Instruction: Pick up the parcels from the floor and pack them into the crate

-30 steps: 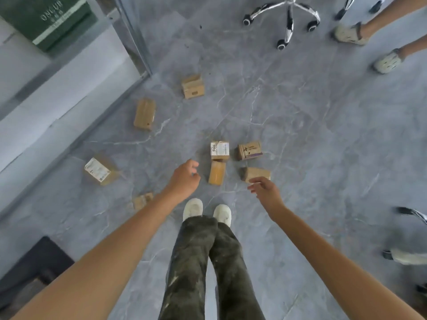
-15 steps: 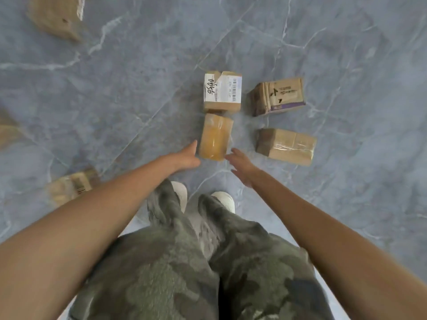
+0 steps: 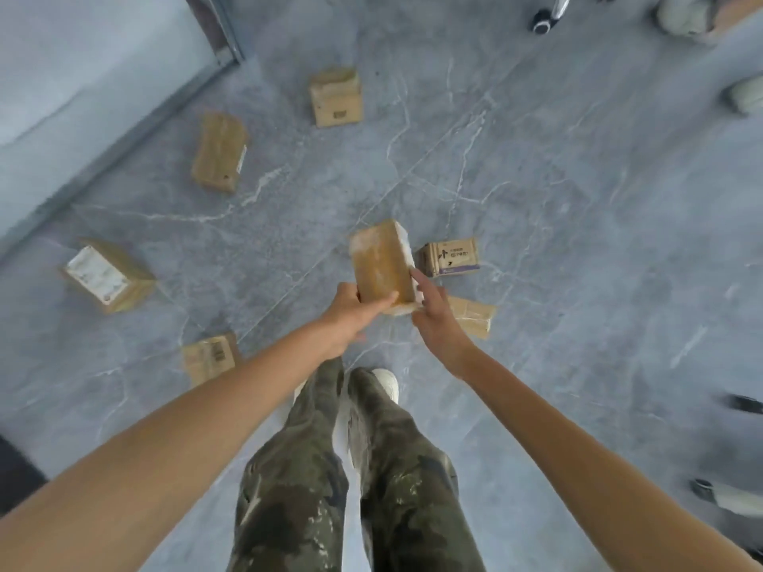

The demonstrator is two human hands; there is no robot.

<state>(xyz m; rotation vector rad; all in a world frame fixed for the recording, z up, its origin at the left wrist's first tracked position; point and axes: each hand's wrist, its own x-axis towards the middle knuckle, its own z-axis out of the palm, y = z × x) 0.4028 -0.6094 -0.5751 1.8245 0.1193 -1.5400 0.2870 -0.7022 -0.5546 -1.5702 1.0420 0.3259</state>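
The tan parcel point(image 3: 382, 262) is held above the floor point(image 3: 578, 241), ahead of the person's shoes, with its long axis pointing away from the body. The left hand point(image 3: 349, 313) grips the near end, thumb across the top. The right hand point(image 3: 435, 319) holds the right side, forefinger straight along the edge. No crate is clearly in view.

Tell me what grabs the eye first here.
A brown parcel is held between the left hand and right hand at centre frame, above camouflage trousers. Six more parcels lie scattered on the grey floor around it.
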